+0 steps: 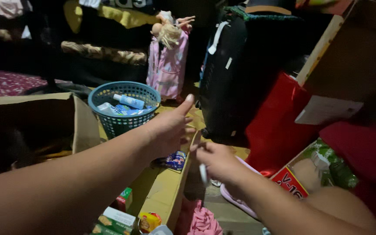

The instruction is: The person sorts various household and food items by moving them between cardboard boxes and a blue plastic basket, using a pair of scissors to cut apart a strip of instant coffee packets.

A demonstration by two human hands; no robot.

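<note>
L hand [166, 130] stretched fwd, thumb up toward 1 o'clock, fingers loosely curled, holding nothing seen, teal basket [105, 93] at its 10 o'clock, R hand [216, 161] just beside, pinching small white item [203, 173].

You get one view only, from the camera on your head, tilted down and forward over a cluttered floor. It sits close: your left hand [167, 130] and right hand [217, 162] fill the frame's middle, forearms entering from the lower corners. The basket [105, 93] lies upper left, just beyond.
</note>
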